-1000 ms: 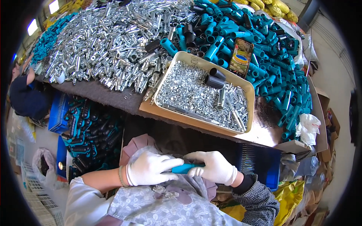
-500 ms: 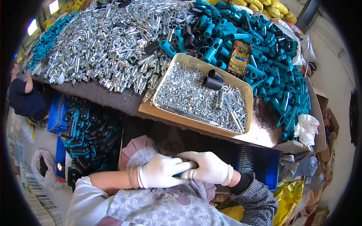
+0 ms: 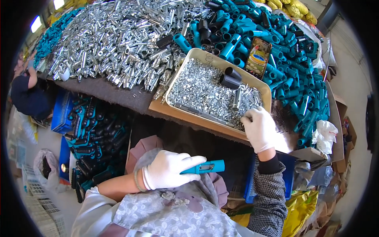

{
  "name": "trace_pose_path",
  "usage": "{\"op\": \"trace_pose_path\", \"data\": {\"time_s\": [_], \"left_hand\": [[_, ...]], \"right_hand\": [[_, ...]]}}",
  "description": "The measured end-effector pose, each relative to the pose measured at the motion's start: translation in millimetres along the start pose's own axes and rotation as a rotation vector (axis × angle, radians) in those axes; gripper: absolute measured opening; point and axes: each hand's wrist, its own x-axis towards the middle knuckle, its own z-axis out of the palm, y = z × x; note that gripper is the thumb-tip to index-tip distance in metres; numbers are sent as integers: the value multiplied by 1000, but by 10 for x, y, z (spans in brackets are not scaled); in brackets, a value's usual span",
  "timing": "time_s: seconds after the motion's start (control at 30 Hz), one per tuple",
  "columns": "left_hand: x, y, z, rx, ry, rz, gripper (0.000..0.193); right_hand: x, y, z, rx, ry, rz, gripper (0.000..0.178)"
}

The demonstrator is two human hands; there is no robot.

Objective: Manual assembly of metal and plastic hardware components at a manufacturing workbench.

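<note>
In my white-gloved left hand (image 3: 169, 170) is a teal tubular housing (image 3: 211, 166) with a slot in its side. It lies level in front of my apron, its open end pointing right. My gloved right hand (image 3: 259, 129) reaches over the front right corner of a cream tray (image 3: 199, 115). Its fingers are pinched together at the small metal parts (image 3: 205, 85) there; whatever they grip is hidden. Two black sleeves (image 3: 231, 79) and a silver metal tube (image 3: 237, 99) lie on the parts in the tray.
Silver metal pieces (image 3: 114, 43) are heaped behind the tray, teal housings (image 3: 294, 79) to its right. A phone (image 3: 258, 57) leans on those housings. Crumpled white plastic (image 3: 324, 136) sits at the right edge. Below left are black-and-teal handles (image 3: 89, 138) and a blue crate (image 3: 62, 114). Another person (image 3: 29, 93) works far left.
My right hand has left the left hand and moved up and right to the tray's front corner. The teal housing, mostly covered before, now shows in my left hand.
</note>
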Motion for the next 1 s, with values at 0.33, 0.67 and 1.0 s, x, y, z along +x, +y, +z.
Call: {"op": "trace_pose_path", "data": {"time_s": [0.33,0.67,1.0], "left_hand": [[-117,-170,-55,180,-62,14,43],[-109,-93,-84,127,-129,-105,38],[-103,1,-70,161,-119,-9,37]], "right_hand": [[-451,-680,-187,539,-272,-387,9],[-771,-1088,-138,-19,-260,-748,11],[-340,-682,-83,520,-899,-358,39]]}}
